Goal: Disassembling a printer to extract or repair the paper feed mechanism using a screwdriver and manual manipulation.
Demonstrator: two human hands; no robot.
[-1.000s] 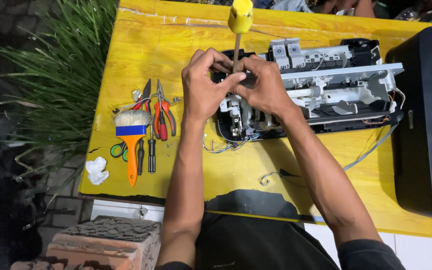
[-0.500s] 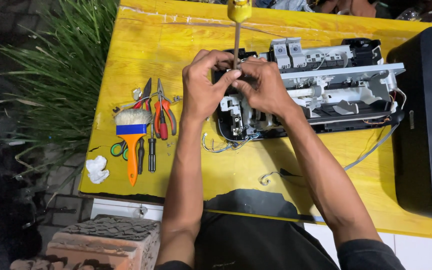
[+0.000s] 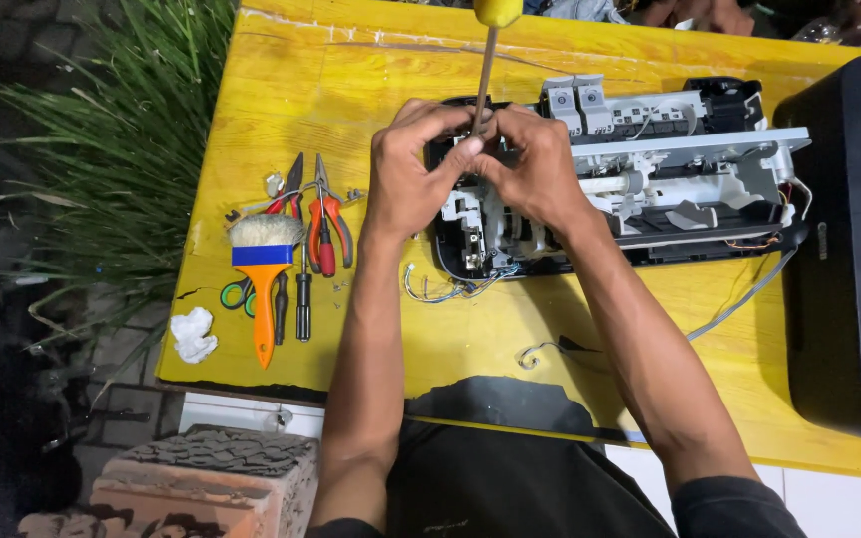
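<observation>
Since a moment ago, your hands are staying put while the view is tilting. Your left hand point(image 3: 413, 177) and right hand point(image 3: 530, 169) are pinching a screwdriver point(image 3: 487, 62) over the opened printer point(image 3: 640, 179) on the yellow table point(image 3: 281, 110); disassembly is looking partway along.

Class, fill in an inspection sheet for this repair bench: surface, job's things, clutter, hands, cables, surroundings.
Surface: yellow wooden table, scuffed.
Job's things: opened printer chassis; screwdriver standing upright, yellow handle on top.
Clutter: orange-handled brush, red pliers, small dark screwdrivers, white wad.
Hands: left hand and right hand both pinch the screwdriver shaft over the chassis.
Cables: loose wires at the chassis front; grey cable trailing right.
Surroundings: black box, grass, brick.
</observation>
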